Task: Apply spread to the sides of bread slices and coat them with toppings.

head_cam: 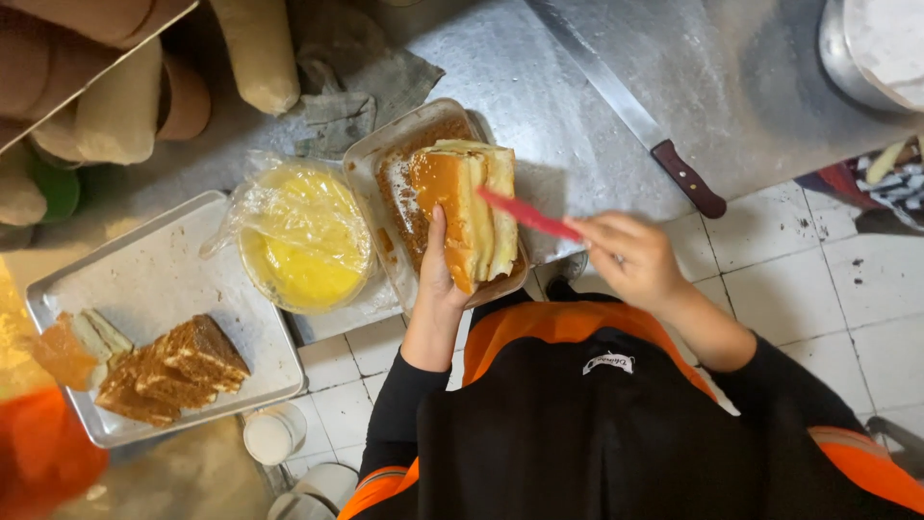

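Observation:
My left hand holds a split golden bread loaf on its side over a small metal tray strewn with brown crumbs. Pale filling shows between the loaf's halves. My right hand grips a red spatula, and its tip touches the loaf's cut side. To the left of the tray stands a bowl of yellow spread lined with clear plastic wrap.
A larger metal tray at left carries several crumb-coated sandwich pieces. A long knife with a dark handle lies on the steel counter. Whole loaves and a grey cloth sit at the back. White floor tiles lie below.

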